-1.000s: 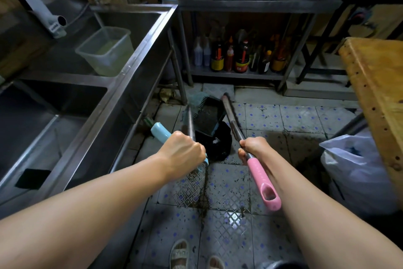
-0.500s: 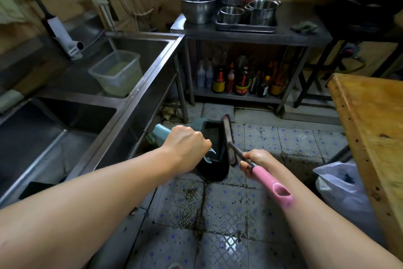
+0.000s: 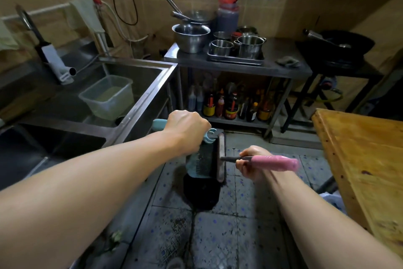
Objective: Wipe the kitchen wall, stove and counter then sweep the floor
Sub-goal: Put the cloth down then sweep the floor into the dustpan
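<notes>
A clear plastic tub (image 3: 108,96) sits in the steel sink (image 3: 139,68) at left. Metal pots (image 3: 249,46) and a large bowl (image 3: 191,37) stand on a steel table (image 3: 283,68), with sauce bottles (image 3: 231,106) on its lower shelf. A wooden block (image 3: 366,149) fills the right edge.

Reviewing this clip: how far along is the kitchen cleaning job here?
Wiping cannot be judged from this view. Sweeping is in hand: the left hand grips the dustpan handle, the right hand grips the broom. The floor looks grimy, so sweeping remains.
</notes>
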The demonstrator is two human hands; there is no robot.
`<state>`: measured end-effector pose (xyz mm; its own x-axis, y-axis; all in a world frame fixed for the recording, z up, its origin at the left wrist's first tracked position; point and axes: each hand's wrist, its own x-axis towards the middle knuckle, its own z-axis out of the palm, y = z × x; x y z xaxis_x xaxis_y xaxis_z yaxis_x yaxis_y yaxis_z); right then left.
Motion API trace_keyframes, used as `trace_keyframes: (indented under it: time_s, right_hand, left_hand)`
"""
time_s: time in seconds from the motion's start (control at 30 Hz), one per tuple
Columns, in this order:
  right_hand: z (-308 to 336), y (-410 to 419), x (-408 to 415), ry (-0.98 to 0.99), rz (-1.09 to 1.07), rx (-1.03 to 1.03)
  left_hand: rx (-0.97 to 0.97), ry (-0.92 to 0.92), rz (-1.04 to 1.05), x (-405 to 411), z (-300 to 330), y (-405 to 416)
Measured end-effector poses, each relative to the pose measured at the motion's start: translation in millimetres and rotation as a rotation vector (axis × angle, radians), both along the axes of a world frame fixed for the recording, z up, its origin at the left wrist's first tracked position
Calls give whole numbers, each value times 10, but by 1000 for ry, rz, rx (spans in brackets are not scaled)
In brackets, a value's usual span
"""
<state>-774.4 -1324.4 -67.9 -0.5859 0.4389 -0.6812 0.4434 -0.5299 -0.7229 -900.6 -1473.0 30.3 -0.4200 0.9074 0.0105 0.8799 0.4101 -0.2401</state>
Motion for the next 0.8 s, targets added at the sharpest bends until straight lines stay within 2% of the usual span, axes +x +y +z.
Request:
trace_keyframes:
  time_s: [0.1, 0.23, 0.47, 0.6, 0.7, 0.8]
  right_hand:
    - [-8, 258, -275, -31, -47, -40]
    - [-28, 645, -680, -205, -23, -187]
    - [-64, 1094, -1276, -188, -113, -142]
    - [-62, 1346, -1570, -167, -149, -186]
    - [-167, 1583, -1757, -136, -135, -225]
    - [-281, 1831, -1959, -150, -75, -153]
  left_hand:
    - [31, -13, -16, -268, 17, 190]
    - [78, -19, -29, -702, 5, 481]
    - [122, -64, -7, -1406, 12, 961]
    - [135, -74, -5, -1668, -35, 1235]
    - [131, -86, 20, -1876, -130, 1469]
    - [128, -99, 80, -2109, -255, 1715]
